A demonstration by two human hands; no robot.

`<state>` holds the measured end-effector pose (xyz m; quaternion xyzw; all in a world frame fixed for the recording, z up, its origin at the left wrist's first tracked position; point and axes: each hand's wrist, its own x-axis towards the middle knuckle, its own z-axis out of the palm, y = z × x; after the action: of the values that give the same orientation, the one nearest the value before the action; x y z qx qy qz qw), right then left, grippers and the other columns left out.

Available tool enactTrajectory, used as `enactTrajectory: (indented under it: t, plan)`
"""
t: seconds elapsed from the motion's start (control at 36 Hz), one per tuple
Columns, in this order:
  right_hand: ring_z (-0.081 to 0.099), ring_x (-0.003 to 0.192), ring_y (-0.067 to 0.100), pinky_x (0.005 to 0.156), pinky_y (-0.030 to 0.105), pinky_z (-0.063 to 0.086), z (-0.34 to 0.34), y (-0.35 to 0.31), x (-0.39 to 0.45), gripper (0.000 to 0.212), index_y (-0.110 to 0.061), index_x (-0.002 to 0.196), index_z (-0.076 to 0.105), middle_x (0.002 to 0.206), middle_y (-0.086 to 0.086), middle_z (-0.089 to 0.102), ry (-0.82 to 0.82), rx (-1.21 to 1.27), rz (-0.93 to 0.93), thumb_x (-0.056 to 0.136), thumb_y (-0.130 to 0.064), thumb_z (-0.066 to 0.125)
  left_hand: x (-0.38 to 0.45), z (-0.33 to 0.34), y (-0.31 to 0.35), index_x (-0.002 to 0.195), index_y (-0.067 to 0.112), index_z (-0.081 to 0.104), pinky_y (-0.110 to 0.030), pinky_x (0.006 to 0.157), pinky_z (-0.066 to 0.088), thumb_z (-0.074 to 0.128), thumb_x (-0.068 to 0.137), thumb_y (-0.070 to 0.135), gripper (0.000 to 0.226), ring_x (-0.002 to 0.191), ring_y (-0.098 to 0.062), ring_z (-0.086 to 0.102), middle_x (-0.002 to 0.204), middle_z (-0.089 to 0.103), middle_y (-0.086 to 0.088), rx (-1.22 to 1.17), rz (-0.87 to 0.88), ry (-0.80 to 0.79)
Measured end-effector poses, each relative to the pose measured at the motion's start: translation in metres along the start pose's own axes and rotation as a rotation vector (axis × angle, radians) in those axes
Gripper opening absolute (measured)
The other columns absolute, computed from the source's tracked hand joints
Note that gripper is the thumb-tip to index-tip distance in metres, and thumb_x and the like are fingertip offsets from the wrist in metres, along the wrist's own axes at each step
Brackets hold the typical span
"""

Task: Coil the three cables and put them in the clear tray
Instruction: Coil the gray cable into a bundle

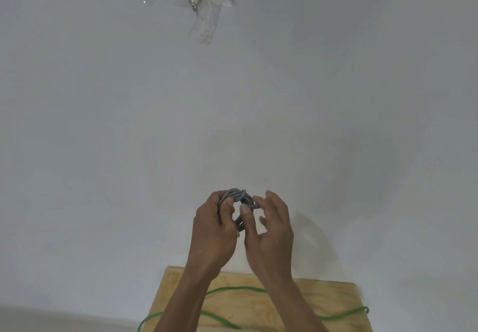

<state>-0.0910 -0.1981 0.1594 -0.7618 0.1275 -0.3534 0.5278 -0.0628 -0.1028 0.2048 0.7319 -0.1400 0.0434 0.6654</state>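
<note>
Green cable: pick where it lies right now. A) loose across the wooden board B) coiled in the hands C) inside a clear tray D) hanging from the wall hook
A: the green cable lies in loose loops across the wooden board, while both hands work on the grey cable.

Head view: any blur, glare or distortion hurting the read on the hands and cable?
Head view: soft, even light with no glare; a faint shadow lies on the wall right of the right hand, whose fingers are slightly motion-blurred; the left hand and grey cable read clearly; wide-angle bend shows at the wooden board; the green cable is sharp enough.
</note>
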Motion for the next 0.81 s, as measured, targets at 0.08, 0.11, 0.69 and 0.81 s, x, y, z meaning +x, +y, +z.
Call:
enactTrajectory:
  t: [0.08, 0.11, 0.69, 0.81]
  plan:
    - [0.067, 0.097, 0.0, 0.077, 0.013, 0.05, -0.006, 0.007, -0.002, 0.021, -0.041, 0.113, 0.071, 0.102, -0.022, 0.073, -0.067, 0.044, 0.004, 0.093, -0.045, 0.066, 0.0, -0.011, -0.003, 0.107, 0.018, 0.07, -0.032, 0.061, 0.06, 0.041, 0.104, 0.009, 0.03, 0.052, -0.005, 0.054, 0.062, 0.06, 0.019, -0.011, 0.016, -0.074]
    - [0.068, 0.082, 0.0, 0.071, 0.014, 0.051, -0.007, 0.007, -0.003, 0.022, -0.039, 0.114, 0.072, 0.089, -0.022, 0.074, -0.084, 0.109, 0.039, 0.093, -0.038, 0.067, 0.001, -0.014, -0.005, 0.105, 0.02, 0.07, -0.031, 0.058, 0.057, 0.042, 0.104, 0.009, 0.031, 0.052, -0.005, 0.05, 0.062, 0.057, 0.018, -0.003, 0.032, -0.076]
    - [0.073, 0.083, 0.019, 0.077, 0.03, 0.061, 0.052, -0.01, -0.073, 0.025, -0.015, 0.107, 0.076, 0.09, 0.008, 0.08, 0.186, 0.73, 0.54, 0.085, -0.003, 0.075, -0.031, -0.037, -0.058, 0.08, 0.005, 0.059, -0.032, 0.07, 0.049, 0.04, 0.107, 0.02, 0.036, 0.061, -0.017, 0.049, 0.068, 0.05, -0.005, -0.616, -0.406, 0.124]
    - [0.071, 0.074, 0.018, 0.07, 0.029, 0.062, 0.062, -0.004, -0.088, 0.024, -0.007, 0.106, 0.076, 0.084, 0.011, 0.078, 0.225, 0.717, 0.574, 0.084, 0.002, 0.075, -0.039, -0.052, -0.072, 0.082, 0.006, 0.061, -0.038, 0.079, 0.047, 0.039, 0.107, 0.024, 0.038, 0.066, -0.02, 0.048, 0.073, 0.05, -0.009, -0.578, -0.466, 0.101]
